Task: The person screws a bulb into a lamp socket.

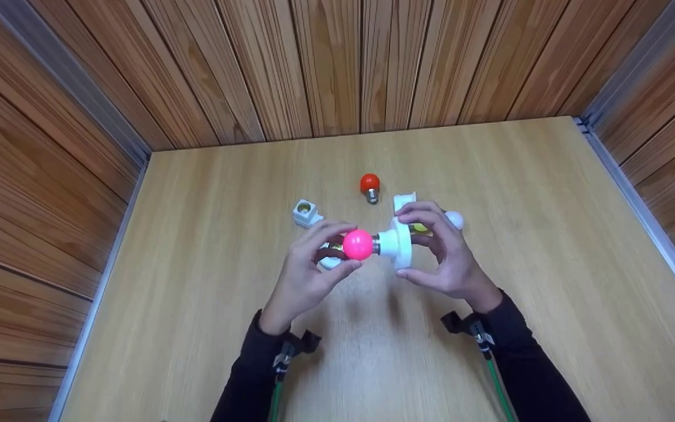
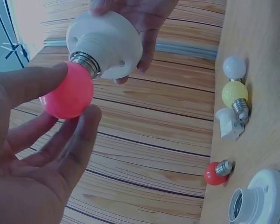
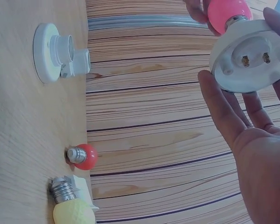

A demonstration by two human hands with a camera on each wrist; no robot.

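Note:
Between the thumb and fingers of my left hand (image 1: 313,272) is a pink light bulb (image 1: 358,244), its metal screw base pointing right. My right hand (image 1: 446,252) grips a white round lamp holder (image 1: 397,243) by the edge of its flange. In the left wrist view the bulb's base (image 2: 86,63) meets the mouth of the holder, with some thread still visible. Two brass contacts show on the holder's underside (image 3: 252,60) in the right wrist view. Both things are held up above the table.
Behind the hands lies a red bulb (image 1: 370,186). A square white socket (image 1: 306,213) and a round lamp holder (image 2: 259,200) stand left. On the right are another white socket (image 1: 404,201), a yellow bulb (image 2: 234,94) and a white bulb (image 1: 454,220). Wood-panelled walls (image 1: 326,70) enclose the table.

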